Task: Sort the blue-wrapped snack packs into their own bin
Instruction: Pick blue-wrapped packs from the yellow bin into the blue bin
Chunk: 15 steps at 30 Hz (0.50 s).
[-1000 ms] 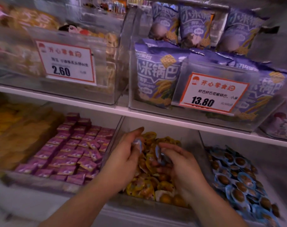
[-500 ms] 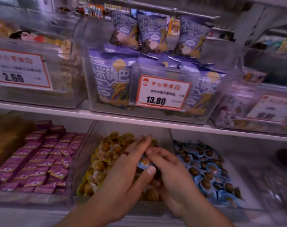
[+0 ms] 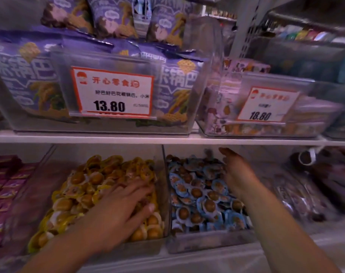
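Small blue-wrapped snack packs [image 3: 199,196] fill a clear bin [image 3: 211,240] on the lower shelf, right of centre. To its left, a clear bin [image 3: 146,246] holds yellow-wrapped snack packs [image 3: 93,184]. My left hand [image 3: 124,207] lies with spread fingers on the yellow packs. My right hand [image 3: 236,174] is over the right side of the blue packs, fingers straight and blurred by motion. I see nothing held in either hand.
Purple-wrapped packs [image 3: 2,184] fill a bin at lower left. Dark packs [image 3: 305,194] lie at lower right. The shelf edge [image 3: 167,139] runs just above my hands, carrying bins of large purple snack bags [image 3: 30,75] with price tags 13.80 [image 3: 110,91] and 18.80 [image 3: 266,105].
My right hand has moved from the yellow bin to the blue bin and no longer holds a blue pack. My left hand has spread flat on the yellow packs. The view shifted right.
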Motion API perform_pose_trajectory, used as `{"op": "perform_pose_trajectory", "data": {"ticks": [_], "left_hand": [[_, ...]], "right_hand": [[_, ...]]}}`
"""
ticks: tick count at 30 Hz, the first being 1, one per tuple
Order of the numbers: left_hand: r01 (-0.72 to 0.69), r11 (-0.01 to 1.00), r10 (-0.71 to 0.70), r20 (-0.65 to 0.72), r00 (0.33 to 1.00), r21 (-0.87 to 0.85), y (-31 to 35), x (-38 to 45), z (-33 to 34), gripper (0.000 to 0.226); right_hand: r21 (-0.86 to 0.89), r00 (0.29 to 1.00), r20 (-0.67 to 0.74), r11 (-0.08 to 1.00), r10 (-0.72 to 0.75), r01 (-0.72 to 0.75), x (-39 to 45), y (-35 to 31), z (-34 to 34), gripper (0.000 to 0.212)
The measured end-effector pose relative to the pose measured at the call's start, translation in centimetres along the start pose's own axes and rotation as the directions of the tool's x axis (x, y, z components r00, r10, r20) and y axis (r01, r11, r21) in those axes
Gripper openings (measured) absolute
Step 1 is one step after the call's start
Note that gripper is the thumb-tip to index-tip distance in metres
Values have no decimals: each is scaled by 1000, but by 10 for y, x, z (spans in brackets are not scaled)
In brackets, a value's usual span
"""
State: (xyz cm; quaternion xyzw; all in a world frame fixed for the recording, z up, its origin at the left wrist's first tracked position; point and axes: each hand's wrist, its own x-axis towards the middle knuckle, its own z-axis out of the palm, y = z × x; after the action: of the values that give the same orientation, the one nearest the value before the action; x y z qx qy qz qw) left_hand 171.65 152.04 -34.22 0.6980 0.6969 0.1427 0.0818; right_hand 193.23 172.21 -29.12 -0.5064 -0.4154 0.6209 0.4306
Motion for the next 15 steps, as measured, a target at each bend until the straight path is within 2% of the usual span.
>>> {"op": "perform_pose_trajectory", "data": {"ticks": [3,6,9,11,13,15], "left_hand": [[11,996,-27,170,985,93,-3,5,2,94],[4,993,-21,138,990,116,-5,9,0,85],[12,984,-29,90,996,179,-9,6,-4,73],[46,972,-61,61,996,230,-21,1,-12,68],[110,956,-118,14,993,272,-41,-6,-24,62],[180,934,-170,-58,984,308,-59,-11,-32,60]], "right_hand": [[-242,988,-108,967,-112,83,7,6,-15,15],[-298,963,-119,934,-241,197,-11,9,-15,19],[-391,921,95,836,-379,385,-46,19,10,17],[-404,849,301,748,-435,527,-68,31,30,19],[-421,772,473,662,-424,621,-84,47,47,23],[-448,710,536,559,-456,698,-91,62,57,30]]}}
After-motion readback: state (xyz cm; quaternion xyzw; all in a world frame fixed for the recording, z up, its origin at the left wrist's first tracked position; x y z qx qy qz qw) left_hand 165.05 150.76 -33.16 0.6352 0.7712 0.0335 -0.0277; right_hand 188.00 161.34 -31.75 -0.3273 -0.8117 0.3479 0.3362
